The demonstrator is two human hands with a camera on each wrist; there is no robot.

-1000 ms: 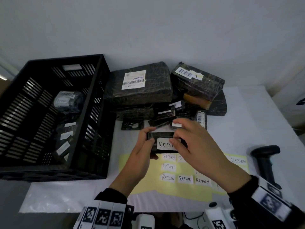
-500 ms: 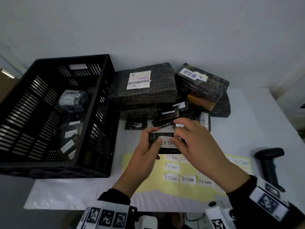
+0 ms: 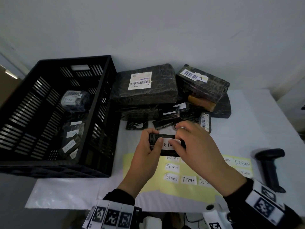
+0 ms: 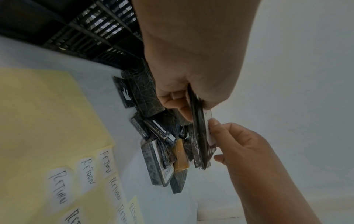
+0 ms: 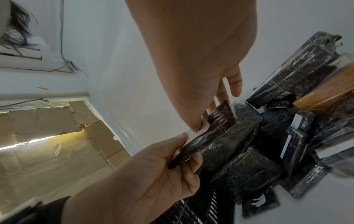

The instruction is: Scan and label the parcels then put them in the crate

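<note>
1. Holding a small flat parcel (image 3: 165,144) up off the table, clear of the sheet below, so both faces can be reached: left hand (image 3: 146,156) clamped on the parcel's left end, thumb on top and fingers curled beneath.
2. Pressing a white RETURN label (image 3: 167,144) onto the upper face with the right hand (image 3: 193,146); thumb on the label, other fingers bent round the parcel's far edge, seemingly to give the thumb something to push against.
3. Kept edge-on in the left wrist view, parcel (image 4: 199,136) thin and dark, label (image 4: 209,131) on the side facing the right hand's fingertips (image 4: 214,122).
4. Lying just below both hands, a yellow backing sheet (image 3: 142,176) with more RETURN stickers, placed close so the next one can be peeled without reaching.
5. Waiting just beyond the fingertips, a pile of wrapped parcels (image 3: 145,90), barcodes turned up, probably for easy scanning.
6. Resting well to the right of the right hand, a black handheld scanner (image 3: 270,164), set aside while both hands are busy.
7. Standing to the left of the left hand, the black crate (image 3: 102,113), already containing several labelled parcels.
8. Judged stage: labelling nearly finished for this parcel; smoothing the sticker flat likely remains, then a short carry leftward into the crate.
</note>
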